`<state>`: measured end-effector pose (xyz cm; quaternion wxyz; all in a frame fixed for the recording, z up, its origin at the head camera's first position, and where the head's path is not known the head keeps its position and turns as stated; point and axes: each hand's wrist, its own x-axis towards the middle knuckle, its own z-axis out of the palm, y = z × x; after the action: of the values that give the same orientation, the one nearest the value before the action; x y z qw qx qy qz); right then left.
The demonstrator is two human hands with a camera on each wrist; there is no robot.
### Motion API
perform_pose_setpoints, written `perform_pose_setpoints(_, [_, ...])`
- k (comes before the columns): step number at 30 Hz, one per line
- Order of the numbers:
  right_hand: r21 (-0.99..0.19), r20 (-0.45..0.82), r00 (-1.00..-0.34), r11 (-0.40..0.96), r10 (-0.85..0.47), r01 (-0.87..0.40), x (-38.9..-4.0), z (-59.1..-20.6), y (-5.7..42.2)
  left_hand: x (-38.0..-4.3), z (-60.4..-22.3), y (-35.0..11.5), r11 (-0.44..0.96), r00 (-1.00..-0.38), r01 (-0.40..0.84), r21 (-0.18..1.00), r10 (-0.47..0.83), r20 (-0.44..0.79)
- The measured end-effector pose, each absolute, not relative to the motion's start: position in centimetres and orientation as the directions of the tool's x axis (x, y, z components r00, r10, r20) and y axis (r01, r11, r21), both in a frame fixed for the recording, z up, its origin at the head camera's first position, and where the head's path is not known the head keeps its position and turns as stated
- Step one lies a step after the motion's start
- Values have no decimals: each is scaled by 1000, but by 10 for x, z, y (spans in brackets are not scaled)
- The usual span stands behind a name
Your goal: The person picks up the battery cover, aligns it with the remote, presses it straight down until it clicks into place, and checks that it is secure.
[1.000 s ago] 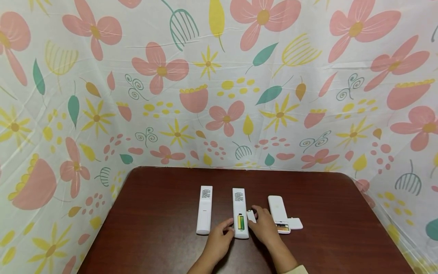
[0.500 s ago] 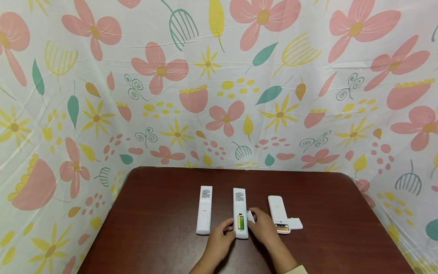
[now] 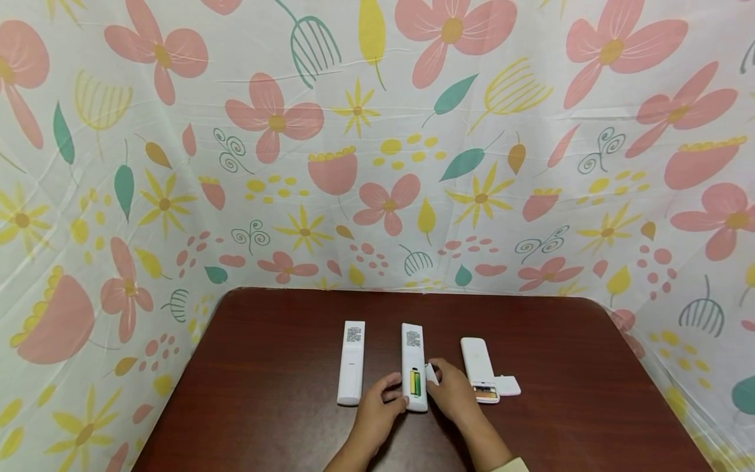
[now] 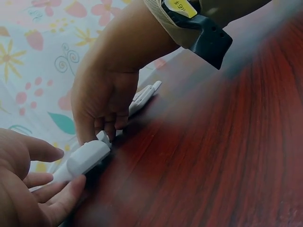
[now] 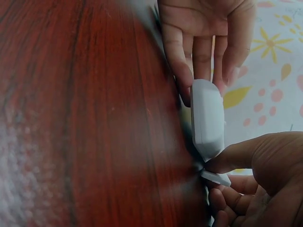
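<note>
The middle white remote control lies back side up, its battery bay uncovered and showing green-and-yellow batteries. My left hand holds it by the left side near its close end, thumb against the end and fingers along the edge. Seen from the right wrist, the rounded end of the remote sits between both hands. To its right, my right hand pinches a small white battery cover between thumb and fingers, beside the bay. Part of the cover is hidden by the fingers.
Left of the hands lies another white remote with its cover on. On the right is a smaller white remote, bay exposed with batteries inside, its loose cover beside it. A flowered cloth hangs behind the dark red table.
My right hand has drawn its fingers further over the battery cover, so less of it shows. The left thumb has shifted slightly right onto the remote's near end. The remote barely moved.
</note>
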<state>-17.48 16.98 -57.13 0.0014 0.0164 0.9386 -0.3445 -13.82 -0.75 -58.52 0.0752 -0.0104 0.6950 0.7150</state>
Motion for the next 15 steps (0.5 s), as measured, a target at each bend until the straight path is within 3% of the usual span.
perform_pose_setpoints(15, [-662, -35, -998, 747, 44, 56, -177, -573, 168, -143, -589, -3, -135, -975, -186, 973, 148, -165])
